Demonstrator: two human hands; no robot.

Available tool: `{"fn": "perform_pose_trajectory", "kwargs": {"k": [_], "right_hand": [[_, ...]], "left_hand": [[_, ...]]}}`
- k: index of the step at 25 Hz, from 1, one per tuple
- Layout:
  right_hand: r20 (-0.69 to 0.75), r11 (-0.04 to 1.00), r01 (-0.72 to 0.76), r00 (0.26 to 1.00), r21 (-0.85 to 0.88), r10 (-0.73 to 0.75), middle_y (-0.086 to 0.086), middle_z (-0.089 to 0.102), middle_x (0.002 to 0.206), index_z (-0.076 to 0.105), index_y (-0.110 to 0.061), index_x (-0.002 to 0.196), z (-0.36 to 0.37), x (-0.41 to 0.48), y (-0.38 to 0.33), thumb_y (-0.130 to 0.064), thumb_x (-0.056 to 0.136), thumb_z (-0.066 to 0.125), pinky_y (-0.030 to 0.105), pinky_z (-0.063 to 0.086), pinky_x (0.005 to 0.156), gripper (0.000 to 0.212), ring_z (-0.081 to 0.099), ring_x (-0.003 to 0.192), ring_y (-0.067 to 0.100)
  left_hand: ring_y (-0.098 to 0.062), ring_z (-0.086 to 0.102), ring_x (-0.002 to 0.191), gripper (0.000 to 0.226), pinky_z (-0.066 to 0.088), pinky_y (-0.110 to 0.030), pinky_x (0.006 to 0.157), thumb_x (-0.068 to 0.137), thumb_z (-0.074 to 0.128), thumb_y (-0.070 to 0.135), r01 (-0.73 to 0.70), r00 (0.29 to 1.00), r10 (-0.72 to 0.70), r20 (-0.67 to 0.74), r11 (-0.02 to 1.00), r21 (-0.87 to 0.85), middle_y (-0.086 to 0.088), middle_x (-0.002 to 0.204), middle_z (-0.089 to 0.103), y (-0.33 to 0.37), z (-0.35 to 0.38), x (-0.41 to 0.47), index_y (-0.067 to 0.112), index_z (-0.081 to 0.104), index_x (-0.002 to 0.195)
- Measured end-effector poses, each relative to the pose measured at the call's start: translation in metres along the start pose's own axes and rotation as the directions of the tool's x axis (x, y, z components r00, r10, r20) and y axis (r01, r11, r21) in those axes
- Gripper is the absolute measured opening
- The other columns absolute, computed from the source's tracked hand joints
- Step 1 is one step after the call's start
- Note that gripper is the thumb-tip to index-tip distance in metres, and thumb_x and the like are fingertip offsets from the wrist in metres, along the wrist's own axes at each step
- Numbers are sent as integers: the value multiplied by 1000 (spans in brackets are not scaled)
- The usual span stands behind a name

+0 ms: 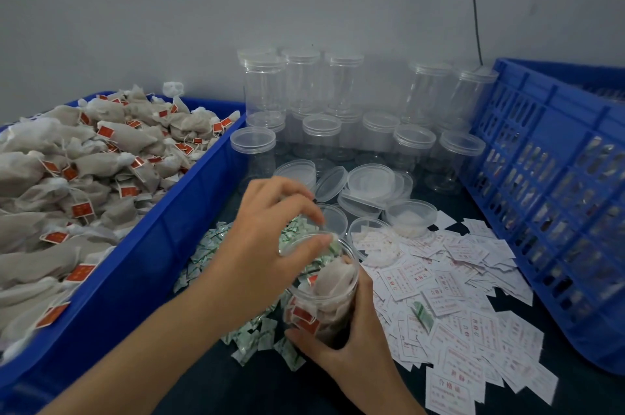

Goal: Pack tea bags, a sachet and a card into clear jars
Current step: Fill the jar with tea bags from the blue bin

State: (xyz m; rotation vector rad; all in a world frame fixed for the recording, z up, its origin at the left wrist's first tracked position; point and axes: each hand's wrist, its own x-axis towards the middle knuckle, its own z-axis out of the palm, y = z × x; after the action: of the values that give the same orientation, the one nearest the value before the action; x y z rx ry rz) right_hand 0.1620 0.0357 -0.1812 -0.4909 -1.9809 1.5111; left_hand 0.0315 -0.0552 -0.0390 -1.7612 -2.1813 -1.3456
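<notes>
Clear jar [324, 293], near the surface's front edge, right hand [351, 343] clenched round its base. Left hand [267, 238] pinches a green sachet [329, 250] at the mouth. Tea bags [333, 277] in; next, a card [449, 391].

Jars [321, 140]: clear glossy plastic. Tea bags [128, 139]: matt fibrous mesh, red paper tags. Cards [449, 282]: thin white paper. Crate [554, 184]: blue moulded plastic. Tabletop [263, 387]: dark, matt.
</notes>
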Motion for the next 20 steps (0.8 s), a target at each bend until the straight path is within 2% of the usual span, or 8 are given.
{"fn": "perform_pose_trajectory", "kwargs": {"k": [4,7,9,11,13,16,17,20], "right_hand": [[46,1000,-5,999,6,5,-16,50,145,20,-47,150,-1,-2,-9,-43,69,91,40,50,104,108,54,131,10],[144,998,-58,988,4,56,-21,40,148,28,-54,145,-20,-5,-24,-65,66,83,27,49,102,96,47,133,0],[66,994,-91,993,-66,95,-28,39,142,51,-55,129,-41,0,-37,-80,70,65,12,51,89,66,48,123,-10],[-197,974,-106,978,-201,66,-15,58,119,66,-38,104,-64,13,-38,-61,86,63,10,52,73,29,60,103,0],[-347,875,-223,935,-430,68,-6,60,101,62,-25,93,-84,29,-33,-34,93,64,17,48,72,9,60,92,11],[-354,630,-431,901,-647,252,-4,52,106,55,-19,99,-93,36,-19,-40,91,69,31,48,88,26,52,100,14],[-364,602,-445,894,-662,261,-4,52,105,53,-19,95,-91,35,-16,-39,90,71,32,48,88,27,52,99,14],[-379,717,-428,893,-550,243,-2,63,90,60,-15,81,-89,38,-27,-27,90,72,29,50,73,19,61,86,17]], "left_hand": [[22,34,119,76,35,-10,95,66,51,75,265,964,-256,73,944,-195,42,125,35,-6,28,-25,47,32,134],[14,44,121,65,41,-12,101,75,56,63,313,949,-294,110,858,-407,32,126,49,-19,46,-38,39,39,133],[5,51,119,50,42,-13,100,86,59,54,289,950,-306,58,799,-527,23,120,58,-27,55,-42,31,47,128],[1,56,114,46,43,-11,92,86,52,53,245,945,-326,-23,753,-611,19,115,61,-28,65,-45,25,52,123],[0,58,108,42,42,-6,85,88,41,50,218,921,-372,-113,736,-641,17,111,63,-24,76,-47,25,55,118],[-3,61,99,33,45,-10,81,96,31,34,165,870,-428,-245,720,-675,11,104,66,-23,89,-44,22,59,108],[-3,61,97,35,45,-11,81,97,28,31,146,857,-435,-278,720,-679,10,102,66,-22,91,-42,21,60,106],[-2,61,94,36,44,-9,79,97,26,28,121,839,-442,-318,720,-683,11,100,67,-23,95,-40,19,60,103]]}}
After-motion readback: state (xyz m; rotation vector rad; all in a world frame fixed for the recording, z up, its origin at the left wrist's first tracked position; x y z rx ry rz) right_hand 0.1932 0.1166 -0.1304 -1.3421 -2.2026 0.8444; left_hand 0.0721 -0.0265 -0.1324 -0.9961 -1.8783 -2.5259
